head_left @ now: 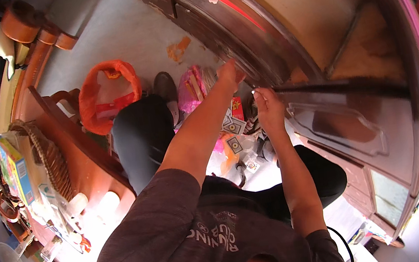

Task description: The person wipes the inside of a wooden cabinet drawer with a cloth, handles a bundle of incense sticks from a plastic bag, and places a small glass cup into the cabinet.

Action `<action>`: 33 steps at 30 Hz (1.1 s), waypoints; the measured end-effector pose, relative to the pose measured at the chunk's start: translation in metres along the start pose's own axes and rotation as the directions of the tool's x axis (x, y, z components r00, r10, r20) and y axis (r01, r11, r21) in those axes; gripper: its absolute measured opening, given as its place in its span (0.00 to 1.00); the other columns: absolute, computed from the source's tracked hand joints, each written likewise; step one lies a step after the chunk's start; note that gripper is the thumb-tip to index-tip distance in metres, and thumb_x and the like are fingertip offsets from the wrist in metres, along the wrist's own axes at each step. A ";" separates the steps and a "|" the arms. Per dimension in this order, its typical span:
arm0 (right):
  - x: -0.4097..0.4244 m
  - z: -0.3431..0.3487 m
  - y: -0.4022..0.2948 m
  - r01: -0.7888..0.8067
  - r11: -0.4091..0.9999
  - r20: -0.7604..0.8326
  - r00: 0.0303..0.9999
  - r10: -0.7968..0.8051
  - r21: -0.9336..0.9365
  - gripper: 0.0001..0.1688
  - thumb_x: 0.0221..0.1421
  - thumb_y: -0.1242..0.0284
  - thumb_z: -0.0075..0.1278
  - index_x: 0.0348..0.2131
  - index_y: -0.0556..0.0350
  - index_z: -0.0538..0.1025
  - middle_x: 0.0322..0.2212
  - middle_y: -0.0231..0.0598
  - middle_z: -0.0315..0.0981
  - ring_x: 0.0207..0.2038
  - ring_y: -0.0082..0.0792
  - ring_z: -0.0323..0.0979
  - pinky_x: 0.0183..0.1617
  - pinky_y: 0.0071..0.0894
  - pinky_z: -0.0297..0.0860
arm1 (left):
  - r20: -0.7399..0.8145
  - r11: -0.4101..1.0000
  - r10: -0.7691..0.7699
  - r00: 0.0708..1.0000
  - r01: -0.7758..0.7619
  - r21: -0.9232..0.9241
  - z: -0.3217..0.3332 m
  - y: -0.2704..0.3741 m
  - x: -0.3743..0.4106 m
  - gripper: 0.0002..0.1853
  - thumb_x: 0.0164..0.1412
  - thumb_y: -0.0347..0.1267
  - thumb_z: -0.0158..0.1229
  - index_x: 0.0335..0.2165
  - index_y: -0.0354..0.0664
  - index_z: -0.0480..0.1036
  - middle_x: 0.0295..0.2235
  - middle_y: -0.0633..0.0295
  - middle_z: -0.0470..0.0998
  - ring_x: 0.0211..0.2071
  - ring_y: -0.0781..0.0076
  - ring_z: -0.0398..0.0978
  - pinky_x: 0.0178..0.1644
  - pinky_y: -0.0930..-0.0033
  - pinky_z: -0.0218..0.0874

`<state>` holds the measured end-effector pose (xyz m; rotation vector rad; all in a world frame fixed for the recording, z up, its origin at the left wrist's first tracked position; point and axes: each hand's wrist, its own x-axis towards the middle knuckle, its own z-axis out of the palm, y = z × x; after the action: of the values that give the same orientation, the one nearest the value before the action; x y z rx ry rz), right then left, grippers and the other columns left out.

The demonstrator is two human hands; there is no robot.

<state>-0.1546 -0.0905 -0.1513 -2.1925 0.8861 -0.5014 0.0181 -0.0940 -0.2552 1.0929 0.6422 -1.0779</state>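
Observation:
My left hand [231,75] reaches towards the lower edge of a dark wooden cabinet [240,52]; it is blurred, and its fingers are partly hidden. My right hand [269,107] has its thumb and forefinger close together, with a small white thing [254,92] at their tips. Whether that is held or only touched is unclear. Below and between my forearms, playing cards [234,126] lie on a pile with a red packet [237,108] bearing writing. A pink plastic bag [188,89] with long thin things in it sits beside my left forearm.
An orange bag-lined bin [87,108] stands left of my left knee. Further left is a wooden table [75,150] with a wicker basket [53,165] and a colourful box [14,168]. An orange-brown scrap [179,49] lies on the floor. A cabinet door [337,125] stands to the right.

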 end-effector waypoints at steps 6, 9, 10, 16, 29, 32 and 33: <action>0.067 0.028 0.023 -0.055 0.996 0.020 0.998 0.053 0.065 0.10 0.63 0.71 0.49 0.40 0.60 0.76 0.36 0.46 0.77 0.40 0.44 0.76 0.45 0.36 0.70 | -0.090 0.999 -0.012 0.996 0.015 0.039 0.006 0.030 0.048 0.24 0.67 0.50 0.50 0.52 0.45 0.67 0.48 0.58 0.71 0.50 0.59 0.67 0.49 0.55 0.69; 0.090 0.045 0.024 -0.015 0.999 0.036 0.999 0.013 0.049 0.10 0.63 0.71 0.48 0.39 0.59 0.76 0.38 0.47 0.77 0.42 0.48 0.75 0.47 0.39 0.70 | 0.017 0.996 -0.034 0.999 0.036 -0.086 -0.005 0.030 0.086 0.25 0.67 0.52 0.47 0.52 0.47 0.68 0.50 0.61 0.71 0.49 0.62 0.68 0.53 0.52 0.63; 0.094 0.048 0.029 0.003 0.999 0.027 1.000 -0.004 0.041 0.10 0.63 0.71 0.48 0.39 0.59 0.76 0.38 0.47 0.77 0.42 0.48 0.75 0.48 0.39 0.70 | 0.011 0.995 -0.049 0.999 0.050 -0.092 -0.002 0.027 0.090 0.25 0.67 0.52 0.47 0.52 0.47 0.68 0.50 0.61 0.71 0.49 0.63 0.69 0.54 0.52 0.63; 0.100 0.061 0.034 0.014 0.999 0.055 0.998 -0.012 -0.046 0.12 0.63 0.70 0.48 0.40 0.60 0.76 0.42 0.46 0.77 0.45 0.48 0.75 0.50 0.40 0.70 | 0.076 0.988 -0.029 0.997 0.040 -0.147 -0.008 0.021 0.102 0.22 0.65 0.52 0.51 0.44 0.48 0.71 0.39 0.64 0.74 0.41 0.66 0.70 0.47 0.57 0.63; 0.098 0.059 0.029 0.034 0.990 0.092 0.996 -0.021 -0.136 0.13 0.63 0.70 0.47 0.41 0.59 0.76 0.44 0.47 0.76 0.47 0.49 0.74 0.52 0.40 0.69 | 0.084 0.962 0.028 0.996 -0.004 -0.274 -0.009 0.013 0.101 0.13 0.63 0.47 0.58 0.35 0.51 0.72 0.27 0.70 0.69 0.31 0.72 0.67 0.42 0.63 0.61; 0.104 0.059 0.025 0.029 0.986 0.084 0.996 -0.015 -0.167 0.13 0.63 0.70 0.47 0.41 0.58 0.77 0.43 0.46 0.77 0.46 0.49 0.74 0.51 0.41 0.69 | 0.073 0.954 -0.002 0.997 0.024 -0.299 -0.012 0.012 0.101 0.13 0.63 0.47 0.58 0.35 0.52 0.72 0.26 0.71 0.70 0.30 0.72 0.67 0.41 0.63 0.61; 0.106 0.060 0.023 0.030 0.985 0.079 0.997 -0.017 -0.171 0.13 0.63 0.70 0.47 0.41 0.58 0.77 0.43 0.47 0.77 0.46 0.50 0.74 0.51 0.41 0.69 | 0.055 0.952 -0.017 0.998 0.033 -0.303 -0.016 0.012 0.102 0.13 0.63 0.48 0.58 0.34 0.52 0.72 0.26 0.71 0.70 0.30 0.72 0.67 0.41 0.63 0.61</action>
<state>-0.0575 -0.1504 -0.1998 -2.3642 0.8916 -0.3597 0.0687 -0.1159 -0.3427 0.7893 0.7541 -0.9874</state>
